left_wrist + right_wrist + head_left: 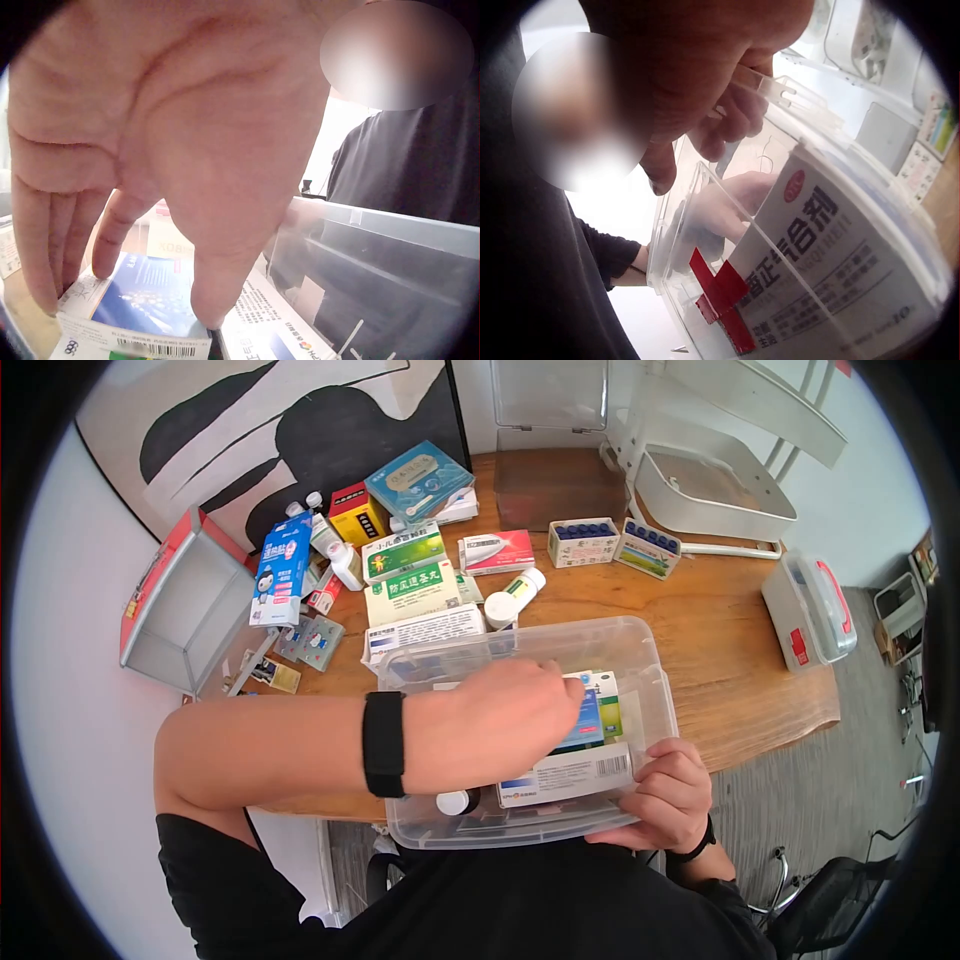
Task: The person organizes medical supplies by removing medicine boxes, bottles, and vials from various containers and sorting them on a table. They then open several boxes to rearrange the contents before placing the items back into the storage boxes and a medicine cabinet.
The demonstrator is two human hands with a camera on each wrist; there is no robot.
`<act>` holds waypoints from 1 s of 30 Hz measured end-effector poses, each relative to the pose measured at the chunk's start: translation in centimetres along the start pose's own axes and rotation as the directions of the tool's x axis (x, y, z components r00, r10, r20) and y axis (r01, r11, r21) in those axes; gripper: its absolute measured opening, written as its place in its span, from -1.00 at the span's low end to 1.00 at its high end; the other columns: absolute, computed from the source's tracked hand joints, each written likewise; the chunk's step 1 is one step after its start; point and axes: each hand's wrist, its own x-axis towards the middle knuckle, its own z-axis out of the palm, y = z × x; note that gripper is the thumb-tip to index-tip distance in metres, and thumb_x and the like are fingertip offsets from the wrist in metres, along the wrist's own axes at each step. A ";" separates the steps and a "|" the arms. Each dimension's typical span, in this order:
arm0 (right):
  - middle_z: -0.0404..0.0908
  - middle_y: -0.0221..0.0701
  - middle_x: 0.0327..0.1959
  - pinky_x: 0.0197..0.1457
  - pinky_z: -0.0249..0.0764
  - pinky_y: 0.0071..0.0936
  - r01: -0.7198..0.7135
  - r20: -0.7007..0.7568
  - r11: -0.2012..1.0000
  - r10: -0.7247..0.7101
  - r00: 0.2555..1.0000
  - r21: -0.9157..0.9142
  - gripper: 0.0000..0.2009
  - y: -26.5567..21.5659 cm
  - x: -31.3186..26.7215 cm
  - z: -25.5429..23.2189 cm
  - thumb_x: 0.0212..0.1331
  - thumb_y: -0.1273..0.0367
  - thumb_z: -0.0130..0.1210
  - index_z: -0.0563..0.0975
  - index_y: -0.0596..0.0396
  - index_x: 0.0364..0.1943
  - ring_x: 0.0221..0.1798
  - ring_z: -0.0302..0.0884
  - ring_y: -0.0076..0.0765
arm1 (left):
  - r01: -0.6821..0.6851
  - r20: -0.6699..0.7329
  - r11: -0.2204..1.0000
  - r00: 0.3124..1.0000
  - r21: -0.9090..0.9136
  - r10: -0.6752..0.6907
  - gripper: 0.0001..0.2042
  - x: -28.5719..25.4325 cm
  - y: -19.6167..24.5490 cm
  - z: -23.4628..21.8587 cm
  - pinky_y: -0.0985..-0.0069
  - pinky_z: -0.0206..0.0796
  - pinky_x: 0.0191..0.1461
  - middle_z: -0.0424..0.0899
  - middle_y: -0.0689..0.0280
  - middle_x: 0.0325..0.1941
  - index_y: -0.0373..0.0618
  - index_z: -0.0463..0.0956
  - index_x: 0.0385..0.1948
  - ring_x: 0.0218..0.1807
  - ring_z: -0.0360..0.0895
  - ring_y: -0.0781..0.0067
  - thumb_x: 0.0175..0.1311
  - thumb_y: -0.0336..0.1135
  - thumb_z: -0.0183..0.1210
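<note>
In the centre of the head frame, the left hand [490, 710] is held inside the clear bin [636, 650]. At the lower left of the left wrist frame, the blue box [146, 296] is gripped by its edges: its right edge is met by the thumb [214, 292], its left by the fingers [34, 247], with the index finger [112, 232] set apart from the others, which are held close together. The white box [565, 775] is seen beside the thumb, below the blue box in the head frame. At the bin's lower left, a white-capped bottle [455, 802] is seen. The bin's right end is gripped by the right hand [668, 792], its fingers curled over the rim. Other boxes are spread on the table [740, 700], above the bin.
</note>
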 end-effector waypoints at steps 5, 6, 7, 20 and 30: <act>0.43 -0.62 -0.61 0.03 0.58 -0.27 -0.014 0.025 1.000 0.014 1.000 -0.008 -0.47 0.1 -0.3 0.0 -0.20 -0.11 0.69 0.56 -0.11 -0.58 -0.36 0.53 -0.37 | 0.016 0.044 1.000 0.999 0.006 -0.016 -0.71 0.2 0.0 -0.2 0.12 0.64 -0.16 0.73 -0.11 -0.25 -0.52 0.55 -0.09 -0.18 0.78 -0.10 0.23 -0.51 0.31; 0.43 -0.62 -0.61 0.03 0.58 -0.27 -0.014 0.025 1.000 0.014 1.000 -0.010 -0.47 0.0 -0.2 -0.1 -0.20 -0.11 0.69 0.56 -0.11 -0.58 -0.36 0.53 -0.37 | 0.024 0.051 1.000 0.998 -0.003 -0.024 -0.68 0.2 0.0 -0.3 0.12 0.64 -0.15 0.73 -0.10 -0.26 -0.51 0.55 -0.08 -0.18 0.78 -0.10 0.20 -0.50 0.37; 0.42 -0.58 -0.58 0.02 0.59 -0.30 0.000 0.015 1.000 0.000 1.000 -0.005 -0.48 0.0 0.1 -0.1 -0.18 -0.07 0.69 0.54 -0.10 -0.60 -0.37 0.50 -0.38 | 0.033 0.059 0.999 0.998 -0.011 -0.032 -0.64 0.2 0.0 -0.4 0.13 0.64 -0.14 0.73 -0.08 -0.26 -0.51 0.55 -0.08 -0.18 0.78 -0.10 0.16 -0.48 0.43; 0.45 -0.52 -0.53 0.07 0.69 -0.25 0.098 0.086 0.993 -0.092 0.992 -0.064 -0.75 0.7 -2.3 -3.2 -0.04 0.19 0.42 0.62 0.02 -0.47 -0.39 0.54 -0.36 | 0.108 -0.118 0.993 0.988 0.057 -0.100 -0.49 -4.5 1.7 -5.0 0.22 0.57 0.11 0.69 0.11 0.08 -0.22 0.59 0.02 0.09 0.69 0.07 0.12 -0.12 0.56; 0.45 -0.49 -0.58 -0.02 0.64 -0.11 -0.192 -0.010 0.911 0.202 0.979 -0.366 -0.65 -0.3 -8.6 -9.8 -0.17 0.18 0.53 0.55 0.02 -0.52 -0.44 0.54 -0.30 | 0.315 -0.399 0.946 0.879 0.072 -0.262 -0.47 -12.2 3.4 -5.2 0.23 0.60 0.04 0.75 0.10 0.09 -0.24 0.66 -0.08 0.02 0.74 0.01 -0.09 -0.23 0.68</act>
